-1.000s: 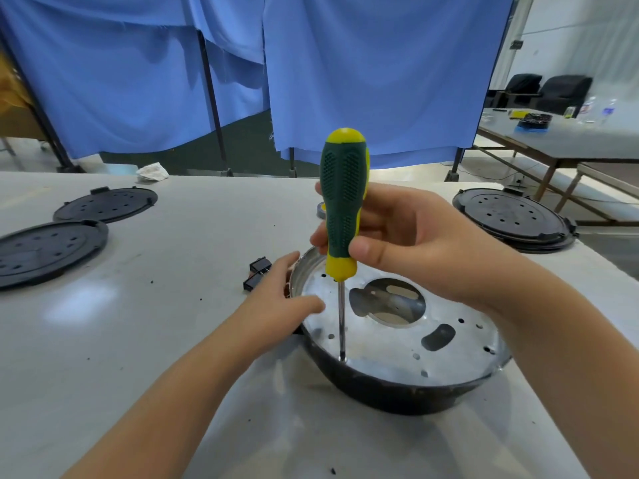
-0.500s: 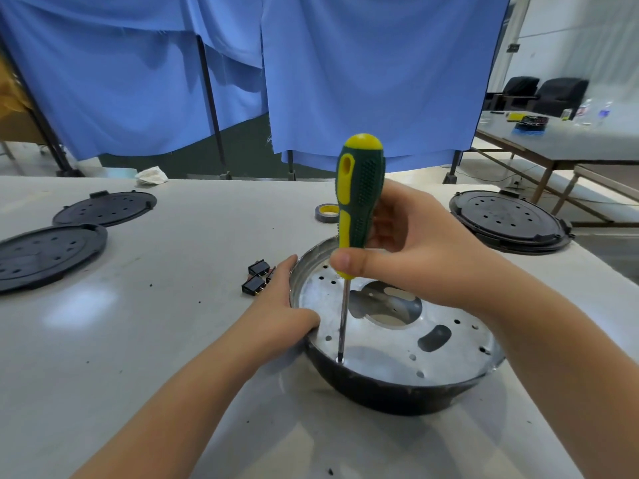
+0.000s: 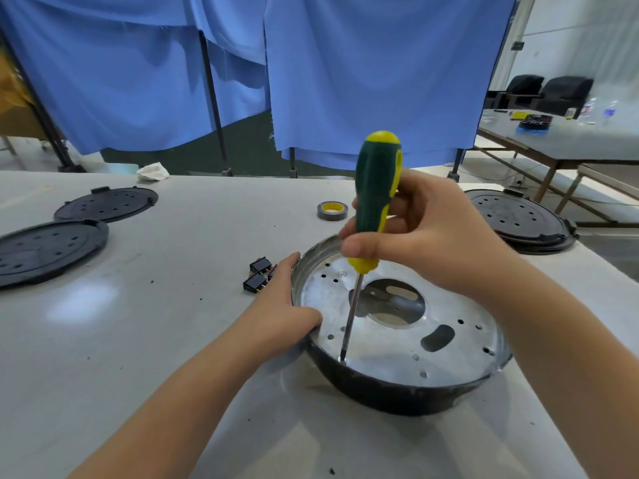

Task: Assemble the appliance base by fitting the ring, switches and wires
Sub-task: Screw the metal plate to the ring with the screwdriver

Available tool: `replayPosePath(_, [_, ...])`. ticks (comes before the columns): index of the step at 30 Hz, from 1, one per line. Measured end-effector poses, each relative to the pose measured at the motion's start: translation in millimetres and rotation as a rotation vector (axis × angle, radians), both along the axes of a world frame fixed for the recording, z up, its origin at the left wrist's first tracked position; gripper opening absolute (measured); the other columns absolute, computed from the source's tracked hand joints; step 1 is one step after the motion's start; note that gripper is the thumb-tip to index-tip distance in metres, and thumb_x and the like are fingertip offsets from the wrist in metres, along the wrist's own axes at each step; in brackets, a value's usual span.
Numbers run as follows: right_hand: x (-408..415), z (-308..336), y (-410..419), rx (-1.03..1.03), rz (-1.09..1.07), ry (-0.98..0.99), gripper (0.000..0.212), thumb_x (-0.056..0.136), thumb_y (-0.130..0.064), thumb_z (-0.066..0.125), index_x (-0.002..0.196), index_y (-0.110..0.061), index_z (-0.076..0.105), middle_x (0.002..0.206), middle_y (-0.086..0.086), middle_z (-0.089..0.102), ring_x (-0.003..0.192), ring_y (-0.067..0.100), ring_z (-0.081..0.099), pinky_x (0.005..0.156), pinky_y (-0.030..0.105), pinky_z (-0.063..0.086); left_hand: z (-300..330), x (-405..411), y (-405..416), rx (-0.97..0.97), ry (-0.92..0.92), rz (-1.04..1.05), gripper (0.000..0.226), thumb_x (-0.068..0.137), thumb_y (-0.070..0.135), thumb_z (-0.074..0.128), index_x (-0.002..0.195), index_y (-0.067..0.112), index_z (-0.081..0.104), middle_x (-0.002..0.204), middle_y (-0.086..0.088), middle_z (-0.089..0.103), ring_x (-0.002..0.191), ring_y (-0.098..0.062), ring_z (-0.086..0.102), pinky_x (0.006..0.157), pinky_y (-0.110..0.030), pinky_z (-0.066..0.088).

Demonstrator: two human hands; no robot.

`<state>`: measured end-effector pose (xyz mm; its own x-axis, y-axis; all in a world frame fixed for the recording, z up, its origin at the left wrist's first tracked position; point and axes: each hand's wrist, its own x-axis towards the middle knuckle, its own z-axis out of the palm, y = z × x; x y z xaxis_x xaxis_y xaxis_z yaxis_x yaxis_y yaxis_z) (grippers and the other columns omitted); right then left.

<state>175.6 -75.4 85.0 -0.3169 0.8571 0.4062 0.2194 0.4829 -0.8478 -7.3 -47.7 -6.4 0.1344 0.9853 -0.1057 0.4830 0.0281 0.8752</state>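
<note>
The right hand point(image 3: 425, 236) grips the screwdriver point(image 3: 375, 202), tip in the base point(image 3: 397, 340) near the desk's front edge; the left hand point(image 3: 280, 305) clasps its rim.

A workshop: a worktable point(image 3: 103, 340) strewn with black covers point(image 3: 45, 250), blue curtain partitions point(image 3: 363, 74), further benches point(image 3: 567, 140).

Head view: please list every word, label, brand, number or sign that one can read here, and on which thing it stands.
No text can be read in this view.
Small round stamp on the metal plate near the screwdriver: too small to read.
Dark sign on the far wall: blurred.
Tape roll and bottles on the far table: no legible print.
</note>
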Motion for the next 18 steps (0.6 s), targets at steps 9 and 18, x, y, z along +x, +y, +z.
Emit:
replayPosePath(9, [-23, -14, -6, 0.177, -0.208, -0.077, 0.047, 0.065, -0.049, 0.082, 0.08, -0.019, 0.048, 0.06, -0.008, 0.043, 0.053, 0.001, 0.043, 0.051, 0.015, 0.04, 1, -1, -3, 0.013, -0.009, -0.019, 0.086, 0.079, 0.003, 0.06, 0.148, 0.037, 0.021, 0.143, 0.007, 0.045, 0.127, -0.016, 0.047, 0.104, -0.037, 0.042])
replayPosePath(18, [-17, 18, 1, -0.274, 0.354, 0.485, 0.025, 0.085, -0.022, 0.056, 0.108, -0.014, 0.059, 0.094, 0.004, 0.071, 0.092, 0.024, 0.07, 0.084, 0.036, 0.055, 5, 1, -4, -0.018, -0.004, -0.011, 0.09, 0.081, 0.005, 0.061, 0.151, 0.036, 0.014, 0.14, 0.006, 0.043, 0.121, -0.015, 0.047, 0.095, -0.027, 0.04])
